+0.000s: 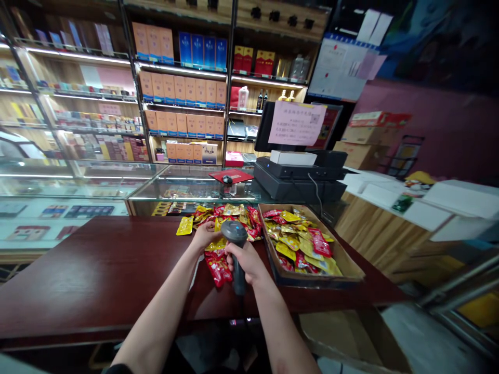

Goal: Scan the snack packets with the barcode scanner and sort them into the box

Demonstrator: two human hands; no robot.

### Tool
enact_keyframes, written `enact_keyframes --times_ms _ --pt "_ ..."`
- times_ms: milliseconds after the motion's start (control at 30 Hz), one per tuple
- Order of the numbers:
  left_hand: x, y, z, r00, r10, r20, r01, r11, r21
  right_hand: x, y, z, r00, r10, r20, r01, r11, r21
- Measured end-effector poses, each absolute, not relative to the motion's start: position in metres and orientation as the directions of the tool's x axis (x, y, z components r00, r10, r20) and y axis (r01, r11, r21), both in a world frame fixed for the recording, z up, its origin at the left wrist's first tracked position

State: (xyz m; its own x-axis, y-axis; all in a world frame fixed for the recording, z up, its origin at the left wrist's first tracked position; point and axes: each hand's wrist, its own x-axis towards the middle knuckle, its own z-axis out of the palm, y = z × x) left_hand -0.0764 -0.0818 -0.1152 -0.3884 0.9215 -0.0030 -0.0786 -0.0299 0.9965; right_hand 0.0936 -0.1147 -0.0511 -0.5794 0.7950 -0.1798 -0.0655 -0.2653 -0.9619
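My right hand (pixel 249 261) is wrapped round the handle of a dark grey barcode scanner (pixel 235 234), its head pointing away from me over the packets. Just left of the scanner, my left hand (pixel 206 236) pinches the edge of a yellow snack packet (pixel 217 243), which the scanner head partly covers. Beneath and behind both hands lies a loose pile of red and yellow snack packets (pixel 253 221). One red packet (pixel 219 267) lies closer to me, beside the scanner's handle. A single yellow packet (pixel 184 225) rests at the pile's left edge.
On the right of the dark red table (pixel 117 270) stands an open cardboard box (pixel 312 281) full of similar packets. Behind are a glass counter (pixel 183 188), a mouse (pixel 227 179) on a red mat, and a black cash register with a monitor (pixel 263 127). Stocked shelves line the wall.
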Motion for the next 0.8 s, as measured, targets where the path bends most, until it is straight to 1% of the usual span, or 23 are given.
enact_keyframes --times_ms 400,633,800 --pt "-0.076 -0.083 -0.116 -0.364 0.931 0.007 -0.077 -0.038 0.996 0.094 -0.112 -0.051 -0.586 0.791 -0.174 -0.086 -0.274 -0.958" --pt "-0.076 -0.083 -0.111 -0.356 0.934 0.036 -0.018 -0.046 0.999 0.094 -0.11 -0.053 -0.579 0.8 -0.159 -0.07 -0.243 -0.968" --pt "-0.072 -0.084 -0.105 -0.343 0.939 0.01 -0.054 -0.031 0.998 0.093 -0.109 -0.055 -0.577 0.802 -0.156 -0.101 -0.26 -0.96"
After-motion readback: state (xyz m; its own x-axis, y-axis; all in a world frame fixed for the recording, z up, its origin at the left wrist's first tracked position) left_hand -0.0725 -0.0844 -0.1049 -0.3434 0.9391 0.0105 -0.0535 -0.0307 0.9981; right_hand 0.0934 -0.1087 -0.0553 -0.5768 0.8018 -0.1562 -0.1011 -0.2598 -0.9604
